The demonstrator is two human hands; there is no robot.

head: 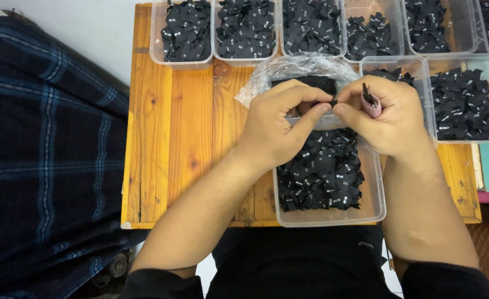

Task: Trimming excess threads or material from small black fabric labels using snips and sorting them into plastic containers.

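My left hand (280, 124) and my right hand (385, 116) meet over a clear plastic tub (374, 202) full of small black fabric labels (322, 174). Both pinch one small black label (332, 102) between thumb and forefinger tips. My right hand also clamps a small pink-handled cutter (370, 101) against its fingers, blade end up. Just beyond the hands lies a clear plastic bag (289, 69) with more black labels inside.
The wooden table (172, 149) carries a row of clear tubs (186, 33) of black labels along the far edge and a further tub (466, 102) at the right. A dark plaid cloth (45, 149) lies left of the table.
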